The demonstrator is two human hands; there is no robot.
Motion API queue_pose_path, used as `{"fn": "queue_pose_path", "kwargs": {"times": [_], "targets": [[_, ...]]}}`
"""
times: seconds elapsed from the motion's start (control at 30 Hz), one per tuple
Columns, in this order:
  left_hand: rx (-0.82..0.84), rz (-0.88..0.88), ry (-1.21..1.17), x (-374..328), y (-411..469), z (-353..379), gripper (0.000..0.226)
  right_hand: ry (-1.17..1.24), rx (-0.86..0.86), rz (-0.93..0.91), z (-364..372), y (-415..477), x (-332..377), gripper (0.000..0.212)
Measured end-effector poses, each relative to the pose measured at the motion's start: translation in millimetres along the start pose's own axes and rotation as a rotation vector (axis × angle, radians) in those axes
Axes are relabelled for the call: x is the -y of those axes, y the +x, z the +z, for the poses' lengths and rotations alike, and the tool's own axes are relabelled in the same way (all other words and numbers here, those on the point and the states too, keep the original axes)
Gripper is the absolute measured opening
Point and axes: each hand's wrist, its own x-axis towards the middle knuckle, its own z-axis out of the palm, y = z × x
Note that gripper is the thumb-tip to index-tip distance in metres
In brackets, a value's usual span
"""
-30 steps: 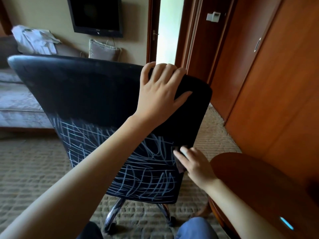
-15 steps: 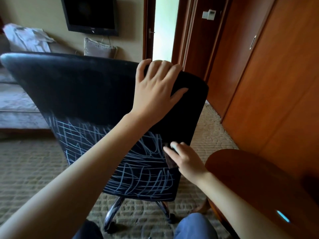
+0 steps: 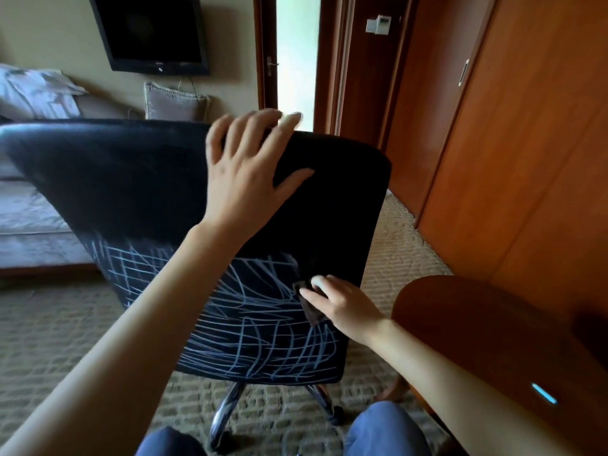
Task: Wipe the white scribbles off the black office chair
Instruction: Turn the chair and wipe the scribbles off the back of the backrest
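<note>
Chair (image 3: 131, 179) stands on the carpet in front of me, its back facing me. The upper half of the back is plain black and the lower half is covered with white scribbles (image 3: 250, 324), so I judge the task roughly half done. What's left is the whole lower band down to the bottom edge.

My left hand (image 3: 245, 179) lies on the top of the back with its fingers spread and relaxed, gripping nothing; the tips are blurred. My right hand (image 3: 345, 307) has its fingers bent over a small dark cloth (image 3: 311, 311), holding it against the back at the right end of the scribble line. The thumb is hidden.

A round wooden tabletop (image 3: 493, 324) sits just right of the chair. No containers in view.
</note>
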Motion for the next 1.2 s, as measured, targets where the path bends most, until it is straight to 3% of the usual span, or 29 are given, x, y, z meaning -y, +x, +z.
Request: {"fn": "queue_pose_path", "kwargs": {"times": [0.03, 0.1, 0.13, 0.27, 0.33, 0.53, 0.63, 0.73, 0.8, 0.87, 0.97, 1.03, 1.13, 1.2], "targets": [[-0.005, -0.029, -0.022, 9, -3, -2, 0.057, 0.076, 0.075, -0.031, 5, -4, 1, 0.065], [-0.011, -0.088, -0.044, 24, -9, -7, 0.06, 0.013, 0.071, -0.073, -1, -3, 4, 0.041], [-0.025, -0.102, -0.062, 27, -9, -9, 0.06, -0.047, -0.001, -0.111, -9, 3, 5, 0.032], [-0.045, -0.119, -0.046, 16, -5, -5, 0.057, 0.105, -0.341, -0.112, -34, 45, 2, 0.042], [-0.067, -0.117, -0.032, 18, -6, -3, 0.057, 0.128, -0.322, -0.142, -27, 48, 2, 0.042], [-0.117, -0.103, -0.049, 7, -4, 1, 0.053, 0.14, -0.023, -0.198, 2, 11, 11, 0.034], [-0.144, -0.109, -0.042, 2, -2, 5, 0.052, 0.198, -0.207, -0.174, -28, 38, 9, 0.041], [-0.15, -0.112, -0.039, -2, -2, 8, 0.051, 0.174, -0.371, -0.033, -42, 62, 0, 0.039], [-0.148, -0.112, -0.041, -4, -1, 8, 0.051, 0.164, -0.324, 0.015, -23, 55, 3, 0.031], [-0.157, -0.101, -0.035, -3, 0, 10, 0.051, 0.069, -0.162, -0.056, 13, 30, 13, 0.012], [-0.158, -0.093, -0.052, -2, -2, 12, 0.051, 0.092, -0.016, -0.075, 41, -5, 20, 0.022], [-0.162, -0.1, -0.041, -1, -1, 13, 0.052, 0.136, -0.123, -0.063, 30, -1, 18, 0.021], [-0.171, -0.099, -0.038, -1, -1, 16, 0.052, 0.185, -0.337, 0.014, -9, 23, 14, 0.047], [-0.176, -0.102, -0.041, -3, -1, 15, 0.052, 0.237, -0.448, 0.052, -33, 39, 11, 0.049]]}}
